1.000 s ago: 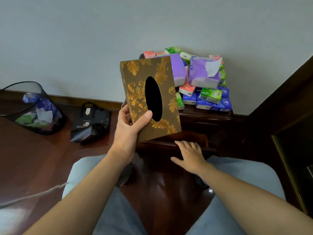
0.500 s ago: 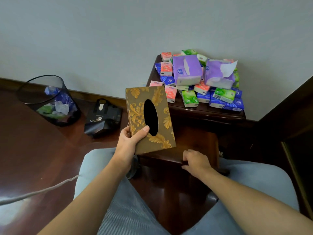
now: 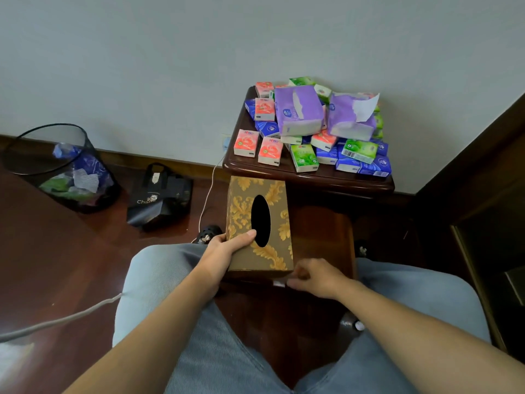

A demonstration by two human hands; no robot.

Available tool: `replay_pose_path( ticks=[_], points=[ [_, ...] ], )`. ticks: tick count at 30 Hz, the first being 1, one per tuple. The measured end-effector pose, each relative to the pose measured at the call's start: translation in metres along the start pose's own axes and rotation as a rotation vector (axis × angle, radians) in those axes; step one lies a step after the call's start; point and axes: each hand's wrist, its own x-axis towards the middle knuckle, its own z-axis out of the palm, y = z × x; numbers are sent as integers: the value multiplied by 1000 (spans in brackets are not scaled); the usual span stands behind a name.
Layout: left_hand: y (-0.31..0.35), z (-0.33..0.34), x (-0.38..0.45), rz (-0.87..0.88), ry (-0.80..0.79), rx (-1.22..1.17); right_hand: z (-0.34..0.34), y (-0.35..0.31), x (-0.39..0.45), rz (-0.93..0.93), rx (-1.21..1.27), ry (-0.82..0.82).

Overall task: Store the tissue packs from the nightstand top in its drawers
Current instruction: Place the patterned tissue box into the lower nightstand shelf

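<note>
The left hand (image 3: 227, 251) is reaching forward from a bare forearm and gripping the near left corner of a brown rectangular tissue box cover with gold leaf patterning and a black oval slot (image 3: 260, 228); the thumb is lying across the top face beside the slot, and the remaining fingers are wrapping under the left side. The cover is sitting low over the open dark wooden drawer (image 3: 321, 231) of the dark wooden nightstand (image 3: 309, 177); whether it is resting on the drawer floor cannot be told. The right hand (image 3: 315, 275) is extending from the right, palm down, with its fingers curling over the near front edge of the drawer. The heap of small red, green and blue tissue packs (image 3: 304, 157), topped by two larger purple soft packs (image 3: 298, 113), is lying on the nightstand's worktop against the wall. On the floor to the left are standing a black mesh wastebasket (image 3: 56, 166) and a black paper bag (image 3: 159, 197).
</note>
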Motion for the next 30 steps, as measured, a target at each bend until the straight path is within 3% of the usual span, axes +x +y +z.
replay_pose_path(
  ticks=[3, 5, 6, 11, 13, 16, 18, 24, 30],
  points=[
    [-1, 5, 15, -95, -41, 60, -22, -11, -1, 139, 835, -4],
    [-4, 12, 25, -135, -56, 121, -34, -17, 3, 134, 1341, -213],
    [-5, 15, 30, -141, -50, 158, -38, -21, 3, 104, 1417, -292],
    [-11, 21, 52, -118, -59, 284, -30, -29, 12, 279, 1209, -200],
    [-10, 23, 62, -60, 9, 342, -29, -26, 20, 347, 1237, -195],
    [-10, 12, 86, 51, 202, 624, -28, -20, 33, 459, 1171, -191],
    [-12, 1, 99, 13, 241, 629, -25, -16, 43, 505, 1119, -171],
    [-25, -7, 116, -243, 115, 527, -19, -15, 81, 582, 1104, -113],
    [-18, -3, 117, -277, -6, 574, -5, -20, 108, 700, 1037, -70]
  ],
)
